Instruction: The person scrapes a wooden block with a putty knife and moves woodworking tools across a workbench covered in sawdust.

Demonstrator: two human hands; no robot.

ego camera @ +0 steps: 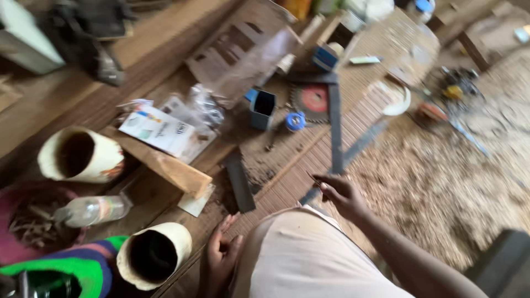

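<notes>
My right hand [341,194] reaches forward over the plank floor with its fingers pinched on a thin dark stick [311,176], which is too blurred to name. Its tip is just beside the lower end of a grey metal square [335,129] lying flat on the boards. My left hand [220,258] rests on the floor beside my knee [301,259], fingers loosely apart and holding nothing. A dark flat bar [240,182] lies between the two hands, just ahead of the left one.
Two cream hollow cylinders [83,155] [154,255], a plastic bottle [93,209] and a wood block [168,166] lie at the left. Farther off are paper packets [160,130], a blue-grey cup [263,108], a saw blade [312,100] and a white bowl [398,100]. Sawdust [441,182] covers the right.
</notes>
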